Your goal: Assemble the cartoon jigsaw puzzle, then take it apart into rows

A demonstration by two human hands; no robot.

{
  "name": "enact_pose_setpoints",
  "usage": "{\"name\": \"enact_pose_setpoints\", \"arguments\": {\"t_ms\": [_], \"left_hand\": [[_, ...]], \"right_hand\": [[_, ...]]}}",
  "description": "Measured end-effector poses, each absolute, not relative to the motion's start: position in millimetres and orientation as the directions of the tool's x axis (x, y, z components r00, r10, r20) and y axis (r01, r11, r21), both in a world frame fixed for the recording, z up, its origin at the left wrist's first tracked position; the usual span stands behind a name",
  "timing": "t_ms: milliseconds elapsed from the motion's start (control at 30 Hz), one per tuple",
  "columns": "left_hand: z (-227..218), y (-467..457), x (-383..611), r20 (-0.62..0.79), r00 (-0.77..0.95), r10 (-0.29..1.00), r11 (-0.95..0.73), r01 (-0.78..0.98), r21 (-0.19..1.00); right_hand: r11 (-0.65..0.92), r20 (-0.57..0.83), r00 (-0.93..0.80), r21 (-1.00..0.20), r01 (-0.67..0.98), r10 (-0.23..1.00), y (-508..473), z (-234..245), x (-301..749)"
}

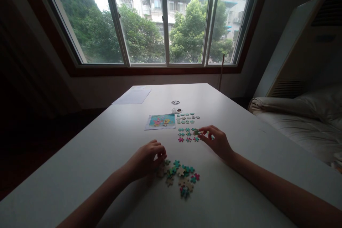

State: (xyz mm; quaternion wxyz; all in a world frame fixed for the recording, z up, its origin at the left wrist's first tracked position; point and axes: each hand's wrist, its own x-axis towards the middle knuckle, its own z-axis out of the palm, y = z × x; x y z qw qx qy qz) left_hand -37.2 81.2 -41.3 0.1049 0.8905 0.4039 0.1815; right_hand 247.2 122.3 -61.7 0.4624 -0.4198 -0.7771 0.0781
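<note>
My right hand (217,143) reaches over rows of spread-out jigsaw pieces (188,134), with thumb and forefinger closed on a dark green jigsaw piece (197,132). Low over the table, my left hand (148,158) is curled, its thumb and fingertips drawn together at the left edge of a loose pile of jigsaw pieces (181,171). Whatever those fingertips hold, if anything, is hidden. The pile mixes teal, green, pink and bare tan pieces. Left of the rows lies a picture sheet (161,121) with pink and yellow cartoon figures on a blue ground.
Two round discs (176,110) lie beyond the picture sheet on the white table (107,149). White paper (132,96) rests at the far left corner. A window (165,21) is ahead, a padded sofa (296,121) to the right, and a thin stick (221,73) leans beyond the table.
</note>
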Motion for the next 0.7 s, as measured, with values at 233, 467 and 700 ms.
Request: {"name": "enact_pose_setpoints", "arguments": {"t_ms": [233, 467, 700], "left_hand": [[-40.4, 81.2, -40.5, 0.234, 0.616, 0.752, -0.658, 0.682, 0.319], [-34.5, 85.1, -48.2, 0.239, 0.593, 0.769, -0.639, 0.698, 0.322], [-28.6, 84.9, -52.3, 0.180, 0.590, 0.787, -0.613, 0.713, 0.340]], "right_hand": [[0.621, 0.628, -0.249, -0.485, 0.615, 0.737, 124.7, -58.3, 245.9], [0.458, 0.402, -0.293, -0.418, 0.785, 0.868, 183.1, -45.1, 265.3], [0.246, 0.218, -0.163, -0.435, 0.866, 0.962, 244.4, -52.7, 295.2]]}}
